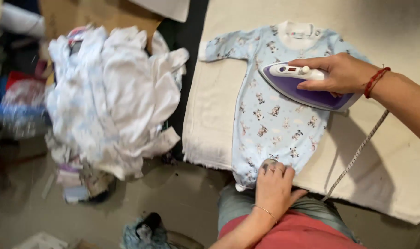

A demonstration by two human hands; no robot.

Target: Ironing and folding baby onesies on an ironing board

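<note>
Cream padded cloth (394, 152) covers the ironing surface, floor showing grey beside it. Baby suit (270, 115) lies flat on this cloth, neck away from the person, one sleeve stretched sideways. Right hand (341, 74), red thread at the wrist, comes in from the side and wraps its fingers round the handle of an iron (302, 87), which sits on the suit's chest. Left hand (273, 184), thin bracelet on the wrist, presses palm down with fingers together on the suit's bottom hem. Iron: white top, purple body, braided cord (357, 152) trailing across the cloth. Suit: pale blue, small animal print, white collar. Heap of white laundry (113, 97) sits well apart from the suit, past the cloth's edge.
</note>
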